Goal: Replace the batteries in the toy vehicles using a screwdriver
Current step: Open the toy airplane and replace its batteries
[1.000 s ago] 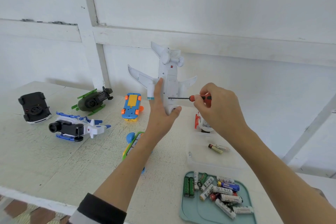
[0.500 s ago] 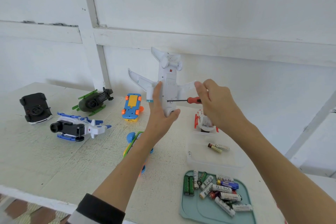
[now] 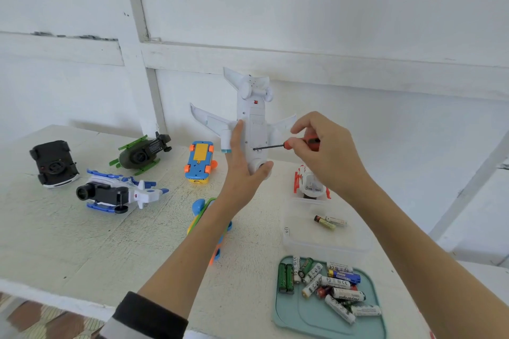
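I hold a white toy airplane point(image 3: 254, 118) upright above the table, belly toward me, nose down. My left hand point(image 3: 243, 170) grips its fuselage near the nose, fingers along the left side and thumb under the nose. My right hand point(image 3: 325, 154) pinches the red handle of a small screwdriver point(image 3: 286, 144). Its dark shaft lies level and its tip sits on the lower end of the belly's battery cover.
On the white table point(image 3: 55, 242) lie a black car point(image 3: 53, 164), a green-bladed toy point(image 3: 141, 153), a blue-and-white helicopter point(image 3: 121, 191), an orange-and-blue bus point(image 3: 199, 161), a colourful toy point(image 3: 203, 217) under my left arm and a red-and-white toy point(image 3: 309, 183). A clear box point(image 3: 297, 239) holds two batteries. A teal tray point(image 3: 286, 319) holds several batteries.
My right fingers have re-gripped and turned the screwdriver handle while the tip stays on the airplane's belly. The airplane and my left hand have hardly moved.
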The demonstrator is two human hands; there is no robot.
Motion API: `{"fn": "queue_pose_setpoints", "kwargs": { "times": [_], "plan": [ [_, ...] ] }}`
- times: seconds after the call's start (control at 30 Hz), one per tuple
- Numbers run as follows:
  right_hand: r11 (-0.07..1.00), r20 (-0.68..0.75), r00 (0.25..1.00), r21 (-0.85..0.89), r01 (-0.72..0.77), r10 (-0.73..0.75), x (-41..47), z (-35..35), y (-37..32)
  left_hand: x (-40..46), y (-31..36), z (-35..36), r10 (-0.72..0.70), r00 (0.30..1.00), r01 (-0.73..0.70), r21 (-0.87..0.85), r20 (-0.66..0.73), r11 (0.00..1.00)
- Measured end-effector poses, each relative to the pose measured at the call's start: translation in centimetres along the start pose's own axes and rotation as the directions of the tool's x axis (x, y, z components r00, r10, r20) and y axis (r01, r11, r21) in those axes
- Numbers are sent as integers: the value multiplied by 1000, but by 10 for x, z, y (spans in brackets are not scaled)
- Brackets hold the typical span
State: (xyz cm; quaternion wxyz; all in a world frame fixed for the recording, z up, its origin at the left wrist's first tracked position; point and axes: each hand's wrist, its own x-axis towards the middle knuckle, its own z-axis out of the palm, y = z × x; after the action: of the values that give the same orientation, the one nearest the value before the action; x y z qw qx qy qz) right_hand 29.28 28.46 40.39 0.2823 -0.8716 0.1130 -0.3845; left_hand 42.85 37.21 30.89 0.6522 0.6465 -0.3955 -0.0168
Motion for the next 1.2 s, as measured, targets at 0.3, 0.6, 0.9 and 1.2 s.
{"fn": "queue_pose_setpoints", "kwargs": {
  "times": [0.3,0.6,0.9,1.2],
  "plan": [
    [997,97,993,-44,-59,63,2,0,-1,0,-3,0,3,1000,-2,-36,2,999],
    [987,145,979,-94,-134,146,-3,4,-2,0,-12,-3,7,1000,-9,-106,-14,994],
    [999,110,993,10,30,-31,-1,-1,1,2,-7,-3,34,999,-35,-95,-12,995],
    [998,69,997,-48,41,-37,-1,1,0,1,-8,-3,3,1000,-4,-104,-4,995]
  ]
}}
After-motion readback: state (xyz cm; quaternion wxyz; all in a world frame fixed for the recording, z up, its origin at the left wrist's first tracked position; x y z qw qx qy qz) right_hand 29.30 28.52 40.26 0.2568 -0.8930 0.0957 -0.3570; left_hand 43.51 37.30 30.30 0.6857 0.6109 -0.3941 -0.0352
